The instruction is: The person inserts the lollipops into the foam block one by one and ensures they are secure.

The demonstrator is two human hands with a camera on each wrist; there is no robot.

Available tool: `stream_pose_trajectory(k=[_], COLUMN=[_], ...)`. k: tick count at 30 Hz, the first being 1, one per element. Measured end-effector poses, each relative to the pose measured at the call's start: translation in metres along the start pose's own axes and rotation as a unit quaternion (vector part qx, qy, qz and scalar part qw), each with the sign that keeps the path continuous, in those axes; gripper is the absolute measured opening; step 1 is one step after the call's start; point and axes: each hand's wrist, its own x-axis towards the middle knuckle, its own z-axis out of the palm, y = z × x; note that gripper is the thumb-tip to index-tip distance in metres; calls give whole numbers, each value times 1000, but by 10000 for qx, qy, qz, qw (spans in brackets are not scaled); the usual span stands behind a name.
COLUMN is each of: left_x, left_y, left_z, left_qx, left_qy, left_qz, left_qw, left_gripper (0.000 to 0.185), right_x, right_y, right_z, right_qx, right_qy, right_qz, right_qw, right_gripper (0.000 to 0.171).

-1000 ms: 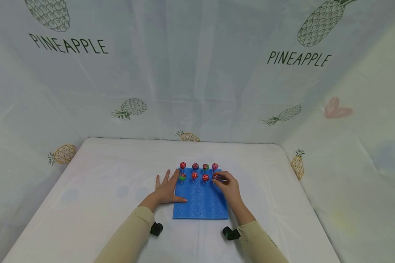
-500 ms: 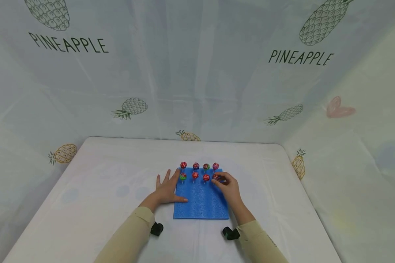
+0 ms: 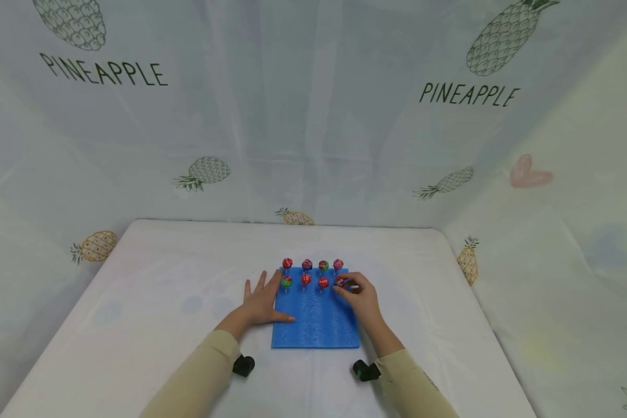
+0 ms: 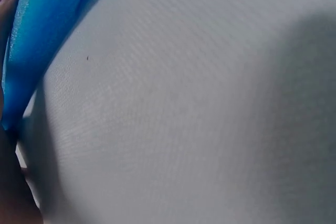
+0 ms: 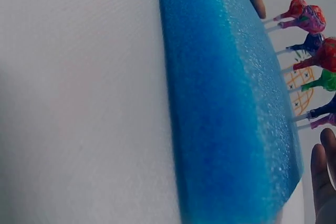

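A blue foam pad (image 3: 316,325) lies on the white table, seen edge-on as the foam pad (image 5: 231,119) in the right wrist view. Several lollipops (image 3: 313,273) stand in two rows at its far end, and the lollipops (image 5: 310,19) show on white sticks. My left hand (image 3: 263,302) lies flat with spread fingers, thumb on the pad's left edge (image 4: 37,40). My right hand (image 3: 357,293) pinches the rightmost lollipop of the near row (image 3: 339,281) with curled fingers.
The table (image 3: 136,302) is covered with white cloth, and a pineapple-print curtain (image 3: 313,116) encloses it at the back and sides. Black wrist cameras (image 3: 242,365) sit by both sleeves near the front edge.
Almost nothing moved: both hands keep their places on the pad. The view shifted slightly to the right, so everything sits a little further left.
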Motion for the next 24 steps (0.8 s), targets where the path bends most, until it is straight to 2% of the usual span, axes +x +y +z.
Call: stream_pose_trajectory(k=[3,10,15,20,24], left_x=[0,-5,-10,-15,-18], left_y=[2,6,4,-1,-3], left_z=[-3,-8,-10,-14,-23], left_qx=[93,55,-76,26,102], left_qy=[-41,-79,35,179,185], left_qz=[-52,-181,-257,-283,-240], left_qw=[9999,9998,9996,9994,9995], left_gripper=[123,115,112,111,112], right_x=[0,7,11,13,16], right_y=[-1,26,23,16,10], right_z=[-2,-11,-28,-43,-52], right_qx=[-78,-423,-635,-888,-1327], right_qy=[-20,-34,-102,-256,-562], right_qz=[-57,110,-219,-540,-886], right_qw=[10000,9990,9977,9943,9856], right_gripper=[31,35,33,31,34])
